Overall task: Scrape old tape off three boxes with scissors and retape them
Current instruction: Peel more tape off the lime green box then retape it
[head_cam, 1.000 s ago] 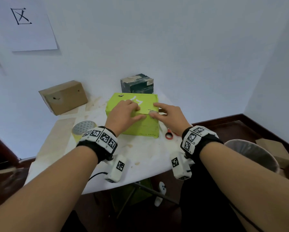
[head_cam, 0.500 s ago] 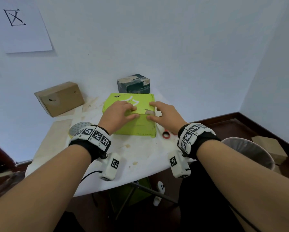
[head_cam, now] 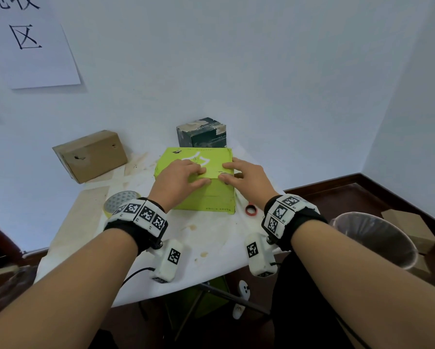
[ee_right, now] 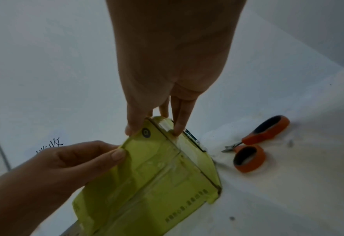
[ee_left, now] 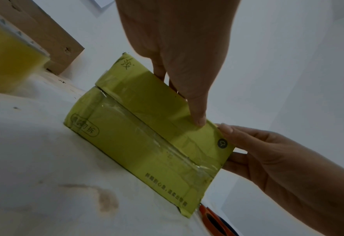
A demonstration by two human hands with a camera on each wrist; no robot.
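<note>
The grip of the left hand [head_cam: 180,177] pinches the front flap of the green box [head_cam: 212,197] and the right hand [head_cam: 246,177] pinches the flap's corner — the box lies mid-counter [head_cam: 211,245]. The scissors [ee_right: 255,143] lie just beside it, untouched. To do the step well, the person should probably press the flap flat along the seam, so new tape sits smoothly over the old clear tape [ee_left: 146,127].
</note>
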